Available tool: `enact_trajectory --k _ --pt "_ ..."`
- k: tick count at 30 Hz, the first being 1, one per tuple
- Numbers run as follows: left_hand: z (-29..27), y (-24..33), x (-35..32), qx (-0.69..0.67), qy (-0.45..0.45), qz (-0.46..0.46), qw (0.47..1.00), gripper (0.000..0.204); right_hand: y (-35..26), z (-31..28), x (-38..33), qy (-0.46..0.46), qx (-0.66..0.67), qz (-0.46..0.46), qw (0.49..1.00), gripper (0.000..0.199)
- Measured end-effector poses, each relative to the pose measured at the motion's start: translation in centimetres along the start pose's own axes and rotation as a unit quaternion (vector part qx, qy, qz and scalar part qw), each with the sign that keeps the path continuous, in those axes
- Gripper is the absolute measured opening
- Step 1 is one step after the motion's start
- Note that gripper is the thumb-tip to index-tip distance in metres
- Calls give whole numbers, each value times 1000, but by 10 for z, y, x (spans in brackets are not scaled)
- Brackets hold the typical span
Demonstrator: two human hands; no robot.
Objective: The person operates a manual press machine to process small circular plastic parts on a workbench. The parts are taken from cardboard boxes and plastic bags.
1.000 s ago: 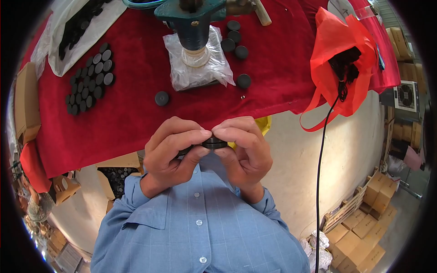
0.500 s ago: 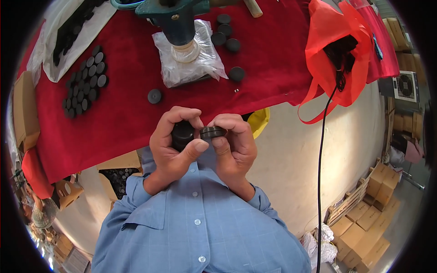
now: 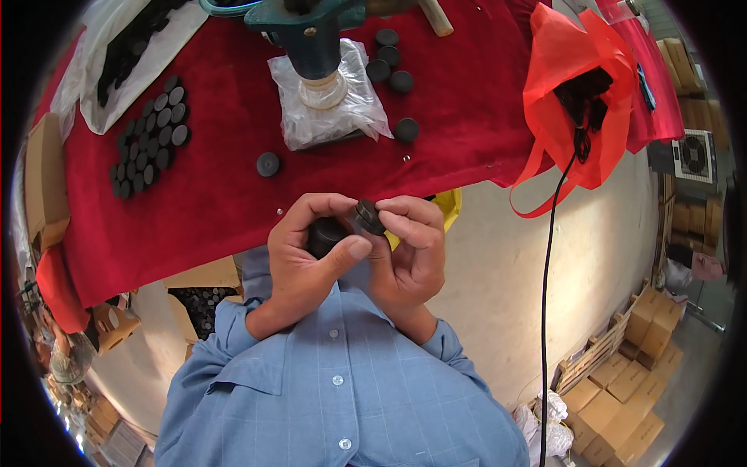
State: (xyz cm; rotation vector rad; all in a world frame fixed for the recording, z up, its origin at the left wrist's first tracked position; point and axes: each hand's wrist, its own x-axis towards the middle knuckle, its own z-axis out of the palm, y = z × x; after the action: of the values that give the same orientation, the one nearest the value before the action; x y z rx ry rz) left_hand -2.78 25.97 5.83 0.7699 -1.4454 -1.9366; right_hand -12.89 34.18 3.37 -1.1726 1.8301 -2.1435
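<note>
Above the near edge of the red-covered table (image 3: 226,194), both hands are close together. My left hand (image 3: 294,268) is curled around dark round caps (image 3: 325,236), which rest against its palm; how many is hidden. A smaller black disc-shaped cap (image 3: 369,216) with a groove around its rim is pinched, tilted on edge, in the fingers of my right hand (image 3: 416,253). My left fingertips come close to this cap, and contact is unclear. A single black cap (image 3: 268,164) lies on the cloth just beyond my left hand.
A dark green press-like machine (image 3: 311,47) stands over clear plastic film (image 3: 362,117). Several black caps (image 3: 144,144) lie grouped at left, others (image 3: 389,56) right of the machine. A red bag (image 3: 545,101) trails a black cable (image 3: 549,272). An open carton (image 3: 180,311) sits below the table.
The small cap has turned from lying nearly level to standing tilted on edge between my right fingers. My right fingers have shifted around it, and both hands stay close together.
</note>
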Motion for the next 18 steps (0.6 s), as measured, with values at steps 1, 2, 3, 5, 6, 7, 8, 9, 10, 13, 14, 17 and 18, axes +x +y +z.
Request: enact_trajectory --k 1,2,3,5,6,7,8,9,10,13,14,17,18 --pt "0 1 0 0 2 1 1000 37 1 1 0 3 -27 -24 999 34" --pt "0 3 0 29 10 -2 1000 37 2 1 -2 2 -26 -25 999 34" --pt "0 4 1 59 17 -5 998 37 3 2 -3 5 -36 -31 999 34" --pt "0 5 1 86 18 13 996 36 4 1 -3 7 -45 -37 998 35" --pt "0 6 1 114 17 30 993 36 4 0 -1 -4 -53 -48 997 37" --pt "-1 7 2 114 19 31 993 36 3 -1 0 -14 -61 -59 996 40" --pt "-2 8 4 123 15 37 992 36 2 -2 3 -16 -60 -60 996 40" --pt "-3 9 6 132 12 44 990 36 0 -3 6 -29 -35 -34 998 41" --pt "-5 10 7 132 14 45 990 36 -2 -5 9 -42 -10 -8 999 42" --pt "-6 11 10 158 15 51 986 37 -4 -15 20 -91 -30 -11 995 41" --pt "-6 11 10 170 3 61 983 38 -3 -17 23 -92 -30 -11 995 41" --pt "-5 11 9 178 -14 62 982 39 5 -21 34 -120 -57 -25 991 35" --pt "-5 11 9 173 -20 52 983 39 12 -23 37 -146 -154 -40 976 34"
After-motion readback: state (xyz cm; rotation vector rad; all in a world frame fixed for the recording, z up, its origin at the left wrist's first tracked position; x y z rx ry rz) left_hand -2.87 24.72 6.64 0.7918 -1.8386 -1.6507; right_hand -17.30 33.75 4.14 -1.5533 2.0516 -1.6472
